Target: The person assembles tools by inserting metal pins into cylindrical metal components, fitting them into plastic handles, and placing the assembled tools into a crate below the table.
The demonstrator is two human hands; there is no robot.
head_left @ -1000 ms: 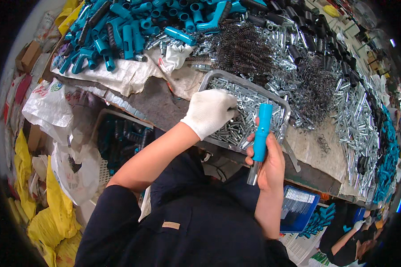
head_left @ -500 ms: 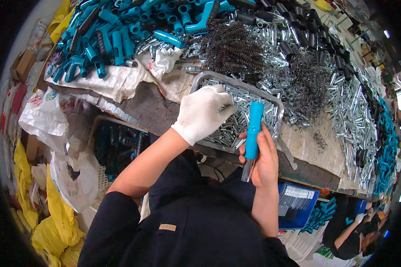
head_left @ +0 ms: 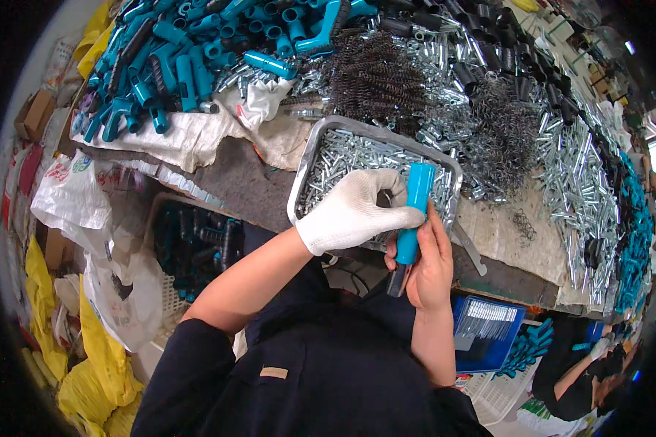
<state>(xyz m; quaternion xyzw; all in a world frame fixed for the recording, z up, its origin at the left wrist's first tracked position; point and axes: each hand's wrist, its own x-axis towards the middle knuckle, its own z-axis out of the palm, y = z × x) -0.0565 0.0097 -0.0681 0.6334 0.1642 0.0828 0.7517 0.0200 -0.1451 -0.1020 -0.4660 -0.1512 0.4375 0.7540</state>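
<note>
Cluttered counter (head_left: pixel 255 182) under us carries a metal tray (head_left: pixel 302 182) of small silver parts. Our bare right hand (head_left: pixel 426 262) grips a teal handle (head_left: pixel 414 213), nearly upright, its dark lower end partly hidden; our gloved left hand (head_left: pixel 353 211) pinches its middle, fingertips touching.

the gloved left hand (head_left: pixel 353 213) covers part of the metal tray (head_left: pixel 304 173) and the small metal pins beneath it. the blue handle (head_left: pixel 413 213) is partly hidden by the right hand (head_left: pixel 428 264); its dark lower tip cannot be made out.
</note>
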